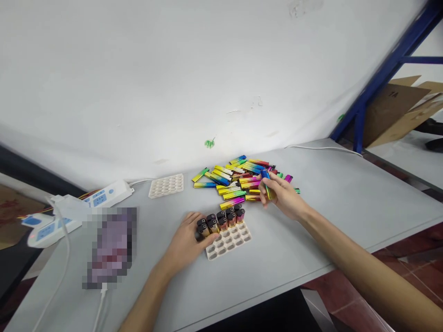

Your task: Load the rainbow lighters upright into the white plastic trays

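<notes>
In the head view, a pale tray (228,246) with oval holes lies on the table. Black-topped lighters (222,223) stand upright in its far rows, while the nearer holes show bare. My left hand (188,237) curls around the left end of those rows, its thumb against a front lighter and its other fingers partly hidden. Pinched in my right hand (278,191) is a shiny blue-and-yellow lighter (266,183), tilted and held above the table. Behind it spreads a heap of metallic lighters (224,180) in yellow, blue, green, pink and red.
A second pale tray (166,186) lies near the wall. Power strips (104,196) with cables occupy the left side, near a blurred-out object (112,246) with a white cable. A blue metal frame (360,110) and cardboard boxes (391,108) stand at right.
</notes>
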Demonstrator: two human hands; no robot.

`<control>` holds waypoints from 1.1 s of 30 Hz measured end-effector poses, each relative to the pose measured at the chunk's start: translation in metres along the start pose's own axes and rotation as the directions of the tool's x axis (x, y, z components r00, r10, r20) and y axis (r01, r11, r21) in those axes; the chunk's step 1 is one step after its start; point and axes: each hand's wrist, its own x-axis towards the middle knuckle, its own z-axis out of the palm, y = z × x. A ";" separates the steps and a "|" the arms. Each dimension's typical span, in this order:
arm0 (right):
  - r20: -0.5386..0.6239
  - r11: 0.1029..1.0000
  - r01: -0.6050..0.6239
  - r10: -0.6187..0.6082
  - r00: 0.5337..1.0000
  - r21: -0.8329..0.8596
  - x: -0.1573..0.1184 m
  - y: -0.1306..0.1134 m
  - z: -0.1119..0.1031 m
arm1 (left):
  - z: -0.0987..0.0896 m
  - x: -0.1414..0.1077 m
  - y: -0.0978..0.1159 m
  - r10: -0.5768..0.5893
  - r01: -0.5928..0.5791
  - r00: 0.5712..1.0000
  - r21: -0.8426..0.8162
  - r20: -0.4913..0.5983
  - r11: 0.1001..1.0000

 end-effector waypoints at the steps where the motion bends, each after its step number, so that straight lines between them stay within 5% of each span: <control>1: -0.010 1.000 -0.005 0.005 1.000 0.003 0.001 0.002 0.002 | 0.000 0.000 0.000 -0.005 0.005 1.000 0.001 0.004 1.000; 33: -0.005 0.986 -0.123 0.124 0.992 0.116 -0.006 0.025 -0.002 | 0.000 0.002 -0.001 0.021 -0.021 0.999 0.014 0.024 1.000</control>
